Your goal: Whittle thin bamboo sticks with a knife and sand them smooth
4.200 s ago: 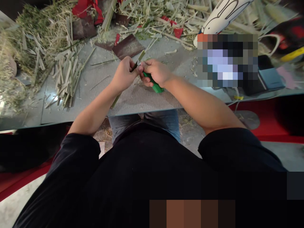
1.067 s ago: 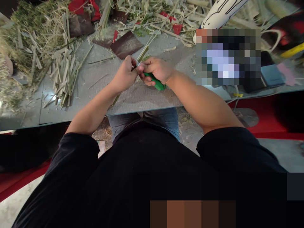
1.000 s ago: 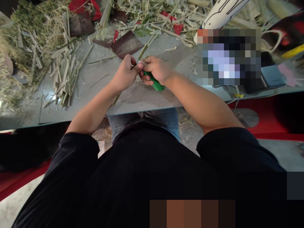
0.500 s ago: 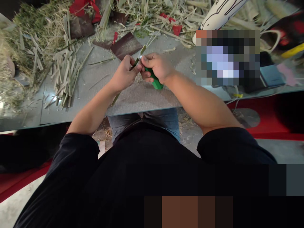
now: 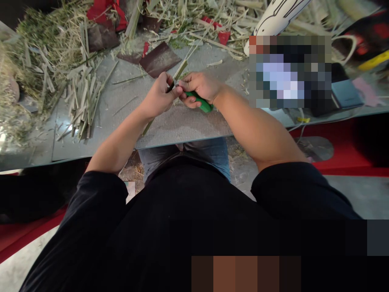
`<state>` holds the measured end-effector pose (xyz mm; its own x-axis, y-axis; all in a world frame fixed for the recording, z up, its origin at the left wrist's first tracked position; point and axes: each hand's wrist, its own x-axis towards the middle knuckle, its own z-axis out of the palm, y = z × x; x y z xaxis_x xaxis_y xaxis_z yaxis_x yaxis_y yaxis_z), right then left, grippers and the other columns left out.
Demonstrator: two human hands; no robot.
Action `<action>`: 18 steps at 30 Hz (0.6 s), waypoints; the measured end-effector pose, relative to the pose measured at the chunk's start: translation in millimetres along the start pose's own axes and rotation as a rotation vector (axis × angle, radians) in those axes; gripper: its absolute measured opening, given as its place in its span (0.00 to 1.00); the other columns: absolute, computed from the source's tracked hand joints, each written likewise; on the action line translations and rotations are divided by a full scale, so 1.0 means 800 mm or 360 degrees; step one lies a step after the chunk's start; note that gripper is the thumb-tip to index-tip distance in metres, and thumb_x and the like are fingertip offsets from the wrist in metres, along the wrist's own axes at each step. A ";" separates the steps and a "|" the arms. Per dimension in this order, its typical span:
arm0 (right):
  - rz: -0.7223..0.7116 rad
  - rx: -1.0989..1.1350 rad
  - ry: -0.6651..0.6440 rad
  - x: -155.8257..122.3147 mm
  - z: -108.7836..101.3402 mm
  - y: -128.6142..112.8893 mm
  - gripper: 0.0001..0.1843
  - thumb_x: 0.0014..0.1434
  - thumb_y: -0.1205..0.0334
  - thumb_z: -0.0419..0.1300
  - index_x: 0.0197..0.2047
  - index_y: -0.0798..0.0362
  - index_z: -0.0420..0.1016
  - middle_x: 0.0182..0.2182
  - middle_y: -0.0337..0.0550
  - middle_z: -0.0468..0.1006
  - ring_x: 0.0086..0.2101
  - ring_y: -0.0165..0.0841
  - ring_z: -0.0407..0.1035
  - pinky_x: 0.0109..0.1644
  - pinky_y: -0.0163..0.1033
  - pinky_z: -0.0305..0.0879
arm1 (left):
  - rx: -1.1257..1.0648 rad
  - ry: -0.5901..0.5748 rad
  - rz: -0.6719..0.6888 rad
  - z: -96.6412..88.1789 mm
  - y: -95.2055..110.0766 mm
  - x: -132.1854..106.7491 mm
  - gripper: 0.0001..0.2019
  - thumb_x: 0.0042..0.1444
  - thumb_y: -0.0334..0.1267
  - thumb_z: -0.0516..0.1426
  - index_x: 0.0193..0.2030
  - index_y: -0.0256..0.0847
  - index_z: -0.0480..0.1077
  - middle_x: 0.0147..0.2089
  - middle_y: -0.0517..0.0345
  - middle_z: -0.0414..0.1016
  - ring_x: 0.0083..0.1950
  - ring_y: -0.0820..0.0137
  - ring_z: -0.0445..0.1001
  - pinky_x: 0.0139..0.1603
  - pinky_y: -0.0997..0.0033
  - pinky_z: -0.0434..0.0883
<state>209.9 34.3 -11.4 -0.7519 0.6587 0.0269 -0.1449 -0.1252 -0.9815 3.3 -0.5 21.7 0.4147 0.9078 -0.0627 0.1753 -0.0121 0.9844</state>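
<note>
My left hand [image 5: 161, 94] is closed, pinching a thin green bamboo strip [image 5: 181, 69] between thumb and fingers. The strip slants up to the right past the fingers, and its lower end shows below my left wrist near the table edge. Wrapped by the fingers of my right hand [image 5: 199, 88] is a knife with a green handle [image 5: 206, 106]. Its blade lies against the strip, mostly hidden where the two hands meet. Both hands are over the grey table [image 5: 188, 125], with the fingertips nearly touching.
A pile of split strips [image 5: 83, 101] lies to the left. Dark brown sheet pieces [image 5: 161, 60], red scraps [image 5: 224, 37] and heaps of shavings [image 5: 39, 44] cover the far side. To the right are a white cylinder with line drawings [image 5: 278, 18], a blurred-out object and a blue box [image 5: 346, 95].
My right hand has shifted slightly down and right, and the knife handle lies flatter. More of the bamboo strip shows above my left fingers. My left hand is nearly still.
</note>
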 end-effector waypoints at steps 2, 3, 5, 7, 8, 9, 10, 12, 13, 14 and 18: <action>-0.0039 0.0008 -0.0032 0.003 -0.006 0.004 0.34 0.76 0.26 0.63 0.37 0.49 0.67 0.24 0.33 0.60 0.20 0.28 0.46 0.16 0.34 0.49 | -0.0006 0.0025 -0.0035 0.002 0.004 0.000 0.23 0.72 0.42 0.71 0.46 0.51 0.57 0.26 0.75 0.60 0.17 0.80 0.51 0.19 0.75 0.48; -0.0048 0.0005 -0.0041 0.004 -0.008 0.005 0.34 0.76 0.26 0.63 0.37 0.49 0.67 0.23 0.33 0.60 0.20 0.29 0.45 0.17 0.34 0.49 | -0.0012 0.0040 -0.0049 0.002 0.005 0.000 0.23 0.73 0.41 0.71 0.45 0.51 0.56 0.26 0.75 0.60 0.17 0.81 0.50 0.19 0.75 0.47; -0.0041 -0.0022 -0.0033 0.005 -0.010 0.005 0.32 0.77 0.28 0.63 0.38 0.49 0.69 0.22 0.32 0.59 0.21 0.29 0.46 0.17 0.34 0.49 | -0.0019 0.0045 -0.0070 0.003 0.007 0.000 0.22 0.74 0.40 0.70 0.46 0.51 0.56 0.26 0.76 0.61 0.16 0.81 0.49 0.18 0.75 0.46; -0.0023 -0.0055 -0.0034 0.005 -0.010 0.005 0.31 0.80 0.30 0.61 0.38 0.49 0.69 0.21 0.32 0.58 0.20 0.30 0.47 0.18 0.33 0.50 | -0.0017 0.0041 -0.0076 0.002 0.007 0.001 0.21 0.74 0.40 0.69 0.47 0.51 0.56 0.26 0.76 0.60 0.16 0.82 0.49 0.19 0.77 0.48; -0.0025 -0.0069 -0.0033 0.006 -0.010 0.005 0.31 0.81 0.31 0.61 0.38 0.49 0.69 0.21 0.32 0.58 0.20 0.30 0.47 0.18 0.33 0.50 | -0.0014 0.0040 -0.0075 0.001 0.006 0.002 0.21 0.74 0.40 0.69 0.47 0.51 0.56 0.26 0.76 0.59 0.16 0.82 0.49 0.19 0.77 0.48; -0.0036 -0.0078 -0.0029 0.006 -0.010 0.004 0.31 0.82 0.31 0.60 0.37 0.49 0.68 0.21 0.32 0.57 0.20 0.30 0.47 0.18 0.33 0.50 | -0.0011 0.0040 -0.0074 0.000 0.005 0.003 0.21 0.74 0.41 0.70 0.47 0.51 0.57 0.26 0.76 0.59 0.17 0.82 0.49 0.20 0.77 0.49; -0.0055 -0.0079 -0.0019 0.007 -0.009 0.003 0.32 0.82 0.31 0.59 0.36 0.49 0.68 0.20 0.32 0.57 0.20 0.30 0.47 0.17 0.33 0.50 | -0.0012 0.0039 -0.0074 -0.002 0.003 0.003 0.22 0.74 0.42 0.70 0.47 0.50 0.57 0.26 0.76 0.58 0.17 0.82 0.49 0.21 0.77 0.49; -0.0083 -0.0076 0.0009 0.005 -0.007 -0.001 0.34 0.83 0.29 0.57 0.34 0.49 0.67 0.20 0.32 0.57 0.20 0.29 0.47 0.17 0.32 0.50 | -0.0017 0.0039 -0.0079 -0.005 0.000 0.005 0.22 0.74 0.43 0.70 0.47 0.50 0.56 0.27 0.75 0.58 0.18 0.82 0.50 0.22 0.77 0.50; -0.0091 -0.0071 0.0026 0.004 -0.006 -0.005 0.35 0.84 0.29 0.56 0.34 0.49 0.66 0.20 0.32 0.57 0.20 0.29 0.46 0.17 0.31 0.50 | -0.0022 0.0040 -0.0084 -0.006 -0.003 0.006 0.23 0.74 0.44 0.70 0.46 0.50 0.56 0.27 0.75 0.58 0.19 0.81 0.51 0.23 0.76 0.51; -0.0102 -0.0063 0.0039 0.001 -0.005 -0.008 0.35 0.84 0.29 0.55 0.34 0.49 0.66 0.20 0.32 0.56 0.20 0.28 0.45 0.17 0.31 0.49 | -0.0027 0.0040 -0.0088 -0.007 -0.005 0.007 0.24 0.73 0.45 0.71 0.46 0.50 0.56 0.27 0.75 0.57 0.19 0.81 0.51 0.23 0.76 0.52; -0.0154 -0.0049 0.0098 -0.009 0.001 -0.017 0.37 0.83 0.27 0.56 0.33 0.49 0.66 0.20 0.31 0.53 0.20 0.28 0.40 0.17 0.30 0.45 | -0.0046 0.0065 -0.0075 -0.007 -0.013 0.010 0.26 0.71 0.47 0.73 0.46 0.50 0.56 0.25 0.76 0.51 0.20 0.80 0.49 0.23 0.74 0.50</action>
<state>216.4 30.7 1.9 -0.6941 0.7112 0.1109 -0.1944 -0.0368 -0.9802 -0.3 8.9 11.9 0.3700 0.9233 -0.1028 0.1676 0.0424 0.9849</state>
